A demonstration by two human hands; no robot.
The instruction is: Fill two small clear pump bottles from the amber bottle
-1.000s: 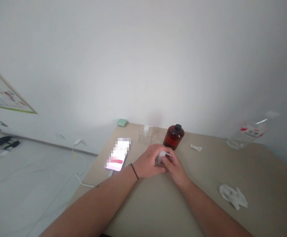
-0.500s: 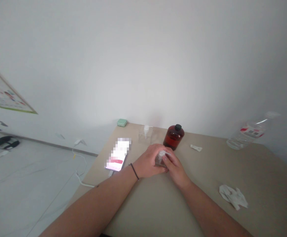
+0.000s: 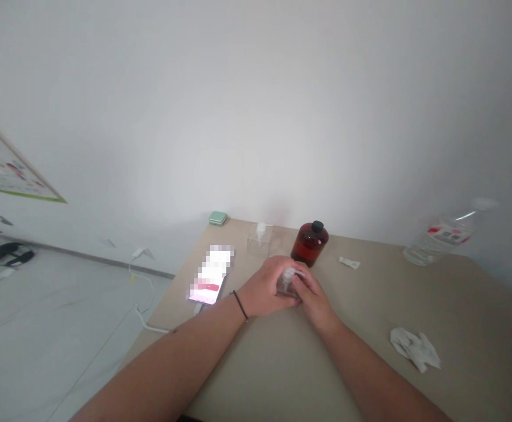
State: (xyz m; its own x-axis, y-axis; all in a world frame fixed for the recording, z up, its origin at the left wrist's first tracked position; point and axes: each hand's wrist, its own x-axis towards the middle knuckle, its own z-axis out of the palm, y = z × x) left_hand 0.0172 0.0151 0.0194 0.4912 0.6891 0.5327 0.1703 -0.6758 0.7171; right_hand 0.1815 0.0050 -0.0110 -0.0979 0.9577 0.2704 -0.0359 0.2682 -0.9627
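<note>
Between my hands is a small clear pump bottle (image 3: 285, 282) with a white pump top, upright over the table. My left hand (image 3: 267, 287) is wrapped around its left and far sides. On the right, my right hand (image 3: 312, 293) grips it with the thumb near the pump head; its other fingers are partly hidden behind the bottle. Just beyond my hands stands a dark red-brown bottle (image 3: 309, 243) with a black cap. A second clear pump bottle (image 3: 259, 241) stands behind my left hand, close to the wall.
A lit phone (image 3: 212, 274) with a white cable (image 3: 150, 328) lies left of my hands. Near the wall is a green case (image 3: 217, 218). To the right are a small white scrap (image 3: 349, 263), a crumpled tissue (image 3: 414, 349) and a large clear plastic bottle (image 3: 444, 234).
My right thumb has shifted very slightly at the pump head. Both hands keep their hold on the pump bottle, and the other things stay in place.
</note>
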